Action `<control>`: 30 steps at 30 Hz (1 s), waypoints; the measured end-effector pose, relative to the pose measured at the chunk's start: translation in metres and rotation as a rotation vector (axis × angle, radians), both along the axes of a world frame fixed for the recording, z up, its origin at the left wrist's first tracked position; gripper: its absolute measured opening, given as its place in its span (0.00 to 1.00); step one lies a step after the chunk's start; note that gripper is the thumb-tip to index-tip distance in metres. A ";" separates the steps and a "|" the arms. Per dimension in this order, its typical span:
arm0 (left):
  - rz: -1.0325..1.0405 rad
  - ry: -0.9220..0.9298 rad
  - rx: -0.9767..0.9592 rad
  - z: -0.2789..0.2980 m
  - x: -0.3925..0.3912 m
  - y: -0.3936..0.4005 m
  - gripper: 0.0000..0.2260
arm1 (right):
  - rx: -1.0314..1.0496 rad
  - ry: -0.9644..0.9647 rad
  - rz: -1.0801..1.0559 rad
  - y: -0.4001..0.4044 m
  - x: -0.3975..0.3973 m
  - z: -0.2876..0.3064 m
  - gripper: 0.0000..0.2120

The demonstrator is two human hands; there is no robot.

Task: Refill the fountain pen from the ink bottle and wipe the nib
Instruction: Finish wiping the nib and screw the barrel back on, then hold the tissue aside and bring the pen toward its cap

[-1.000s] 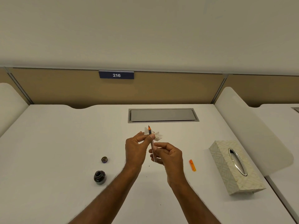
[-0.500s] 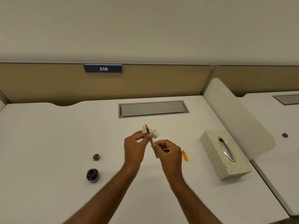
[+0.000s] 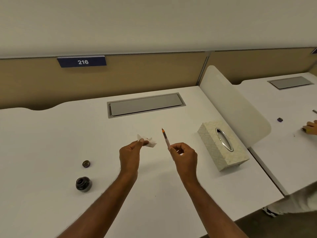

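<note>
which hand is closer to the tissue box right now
Right. The right hand, holding the pen, is just left of the tissue box; the left hand is farther left.

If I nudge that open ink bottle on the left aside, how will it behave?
The ink bottle looks squat and wide-based, so it should slide rather than tip. Its cap lies apart on the desk, so a quick shove could slosh ink out. It looks like glass: probably heavy for its size and breakable.

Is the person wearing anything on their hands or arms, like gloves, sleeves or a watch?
Nothing shows. The left hand and right hand are bare, with no gloves, rings or watch in view. Both forearms are uncovered as far as the picture's lower edge, so no sleeve is visible.
</note>
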State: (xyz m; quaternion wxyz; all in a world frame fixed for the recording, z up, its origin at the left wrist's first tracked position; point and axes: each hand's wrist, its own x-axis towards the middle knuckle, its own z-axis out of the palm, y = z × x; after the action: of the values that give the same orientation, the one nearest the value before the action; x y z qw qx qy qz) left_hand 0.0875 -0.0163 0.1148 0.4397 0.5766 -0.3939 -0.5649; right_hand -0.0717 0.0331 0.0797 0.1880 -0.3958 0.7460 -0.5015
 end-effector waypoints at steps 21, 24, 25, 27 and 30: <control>-0.051 0.037 0.067 -0.024 -0.005 0.011 0.10 | 0.471 0.084 -0.076 0.027 -0.050 -0.102 0.05; -0.043 0.042 0.066 -0.024 -0.004 0.011 0.10 | 0.479 0.091 -0.069 0.027 -0.051 -0.105 0.05; -0.041 0.044 0.066 -0.024 -0.003 0.011 0.10 | 0.480 0.092 -0.068 0.027 -0.050 -0.105 0.05; -0.032 0.050 0.064 -0.024 -0.002 0.011 0.10 | 0.481 0.099 -0.065 0.027 -0.051 -0.107 0.05; -0.017 0.064 0.063 -0.025 -0.002 0.009 0.10 | 0.477 0.104 -0.057 0.027 -0.051 -0.108 0.04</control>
State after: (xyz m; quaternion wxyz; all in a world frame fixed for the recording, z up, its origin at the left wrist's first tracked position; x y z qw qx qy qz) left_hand 0.0859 -0.0070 0.0902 0.4287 0.5684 -0.3668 -0.5989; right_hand -0.1228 0.0604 -0.0285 0.2234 -0.3444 0.8627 -0.2954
